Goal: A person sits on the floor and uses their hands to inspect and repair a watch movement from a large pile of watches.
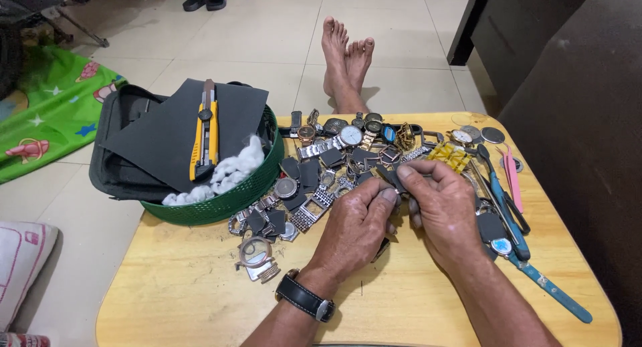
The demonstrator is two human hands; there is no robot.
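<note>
Two hands meet over the middle of the bench (174, 287), pinching one small dark watch part (394, 181) between them. The left hand (358, 223) grips its lower end with thumb and forefinger; the right hand (441, 206) closes its fingertips on the upper end. What the part is exactly is too small to tell. Just beyond the grip lies a heap of watches and metal bands (334, 153), crowding the space ahead. Right of the right hand lie blue-handled tools (508, 216) and pink tweezers (513, 176). Left stands a green basket (227, 203) bearing dark sheets, white cotton and a yellow utility knife (204, 136).
</note>
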